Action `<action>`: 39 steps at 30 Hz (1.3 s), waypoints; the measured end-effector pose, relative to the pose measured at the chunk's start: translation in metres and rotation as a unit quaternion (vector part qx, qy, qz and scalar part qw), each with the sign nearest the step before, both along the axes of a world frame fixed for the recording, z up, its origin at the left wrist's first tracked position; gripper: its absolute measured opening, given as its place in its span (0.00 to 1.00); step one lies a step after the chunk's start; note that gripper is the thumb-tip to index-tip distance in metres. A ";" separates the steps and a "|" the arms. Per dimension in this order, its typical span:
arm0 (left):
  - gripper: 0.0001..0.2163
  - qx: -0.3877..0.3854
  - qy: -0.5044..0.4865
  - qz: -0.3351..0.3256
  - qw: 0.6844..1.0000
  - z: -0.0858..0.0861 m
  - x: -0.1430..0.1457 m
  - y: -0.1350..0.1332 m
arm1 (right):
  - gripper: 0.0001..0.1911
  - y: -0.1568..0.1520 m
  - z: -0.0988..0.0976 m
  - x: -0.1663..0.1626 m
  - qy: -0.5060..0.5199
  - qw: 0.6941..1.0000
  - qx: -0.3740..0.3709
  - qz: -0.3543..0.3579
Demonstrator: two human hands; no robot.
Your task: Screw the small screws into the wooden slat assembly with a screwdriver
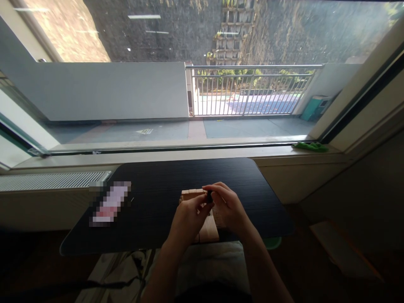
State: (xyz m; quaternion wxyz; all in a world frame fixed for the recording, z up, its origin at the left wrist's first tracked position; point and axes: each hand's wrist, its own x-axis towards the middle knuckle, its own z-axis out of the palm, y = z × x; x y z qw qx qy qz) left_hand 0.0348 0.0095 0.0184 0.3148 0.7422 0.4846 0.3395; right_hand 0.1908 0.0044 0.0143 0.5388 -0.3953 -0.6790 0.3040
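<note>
Both hands meet above the near middle of a black table [151,181]. My left hand [188,216] and my right hand [229,206] pinch a small black object [209,196] between their fingertips; its kind is too small and dark to make out. Directly beneath them lies a light brown, box-like thing [208,231] with segmented edges, perhaps wood or cardboard. The hands cover much of its middle, so its full shape is hidden.
A blurred-out pale and pink flat item [110,204] lies on the table's left side. Beyond the table run a window sill [221,155] and a large window. A green item [311,146] rests on the sill at right, and a radiator [53,181] stands at left.
</note>
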 end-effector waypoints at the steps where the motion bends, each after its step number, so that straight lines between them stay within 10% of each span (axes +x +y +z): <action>1: 0.08 -0.005 -0.005 -0.001 1.000 0.000 0.000 0.000 | 0.13 0.000 0.000 0.000 0.000 1.000 0.002 0.004; 12: 0.14 0.041 -0.067 0.096 0.992 -0.006 -0.016 -0.001 | 0.11 0.001 0.003 0.003 -0.027 0.999 0.022 -0.019; 39: 0.20 0.036 -0.058 0.064 0.996 -0.003 -0.018 0.000 | 0.11 0.003 0.007 0.005 -0.045 0.999 -0.012 -0.013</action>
